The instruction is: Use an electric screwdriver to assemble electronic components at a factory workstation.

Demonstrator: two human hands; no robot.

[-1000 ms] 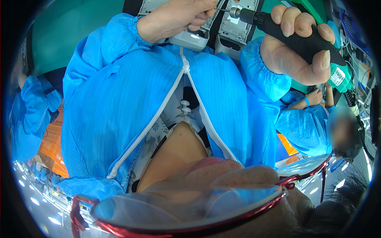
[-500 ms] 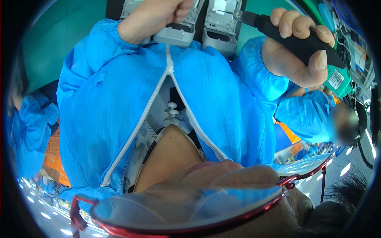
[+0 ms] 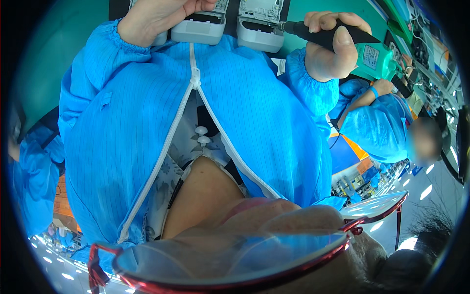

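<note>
My right hand (image 3: 338, 41) is wrapped round an electric screwdriver (image 3: 316, 33), with a black grip and green rear end. The screwdriver's tip meets the right edge of a grey plastic housing (image 3: 260, 41); whether it sits on a screw is too small to tell. Left of that lies a second grey housing (image 3: 198, 33), its inner frame facing up. My left hand (image 3: 164, 17) is above this one, fingers curled, partly cut off by the upper edge. What those fingers hold, if anything, is hidden. Part of another grey housing (image 3: 160, 39) shows below my left wrist.
The housings lie on a black strip over a green work surface (image 3: 63, 59). At the right, a person in a blue smock (image 3: 377, 127) sits close by, with cables and equipment beyond. Another blue sleeve (image 3: 34, 171) shows at the far left.
My right hand and the screwdriver have moved left and up in the picture, the tip now lower along the right housing's edge. My left hand and the housings have shifted up and left.
</note>
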